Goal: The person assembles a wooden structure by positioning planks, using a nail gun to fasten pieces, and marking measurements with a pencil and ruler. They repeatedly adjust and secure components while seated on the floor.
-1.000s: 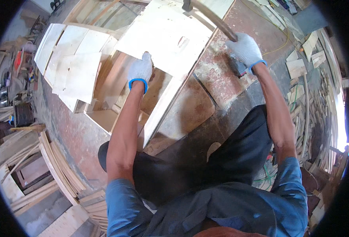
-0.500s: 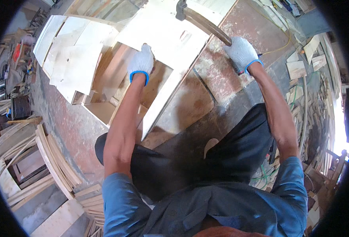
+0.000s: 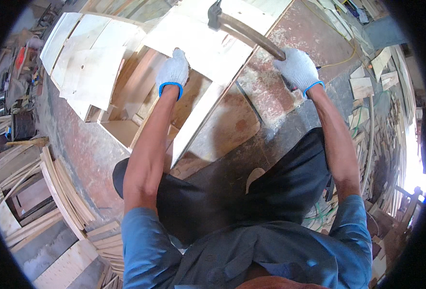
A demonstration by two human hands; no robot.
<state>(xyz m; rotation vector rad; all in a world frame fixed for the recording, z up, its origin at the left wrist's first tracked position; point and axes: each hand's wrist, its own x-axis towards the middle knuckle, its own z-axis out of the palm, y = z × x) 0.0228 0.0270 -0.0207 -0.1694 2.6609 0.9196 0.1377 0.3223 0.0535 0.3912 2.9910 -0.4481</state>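
Beneath everything spreads the worn, reddish-grey floor [image 3: 92, 159], and on it, at the far middle and left, stands a large wooden frame [image 3: 201, 118]. It looks partly covered: pale panels [image 3: 85, 65] lie over its left side, and a broad pale sheet [image 3: 193, 41] spans its far middle. Its near part is open, showing bare inner boards between the panels and the long rail on the right, so that stretch seems to be what is left uncovered. Whether the sheet is fastened cannot be told.

Along the right edge runs a long heap of wood offcuts [image 3: 388, 130], and at the near left lies a stack of curved wooden strips [image 3: 63, 188].

Smaller than these is the hammer [image 3: 254, 36], its head over the sheet, far and to the left of the right hand [image 3: 297, 70]; whether head and wood touch is unclear. That hand, in a white knitted glove with a blue cuff, has its fingers closed around the handle's end. The left hand [image 3: 173, 71], gloved alike, is at the sheet's near edge; its fingers are mostly hidden, and I cannot tell whether they grip anything.
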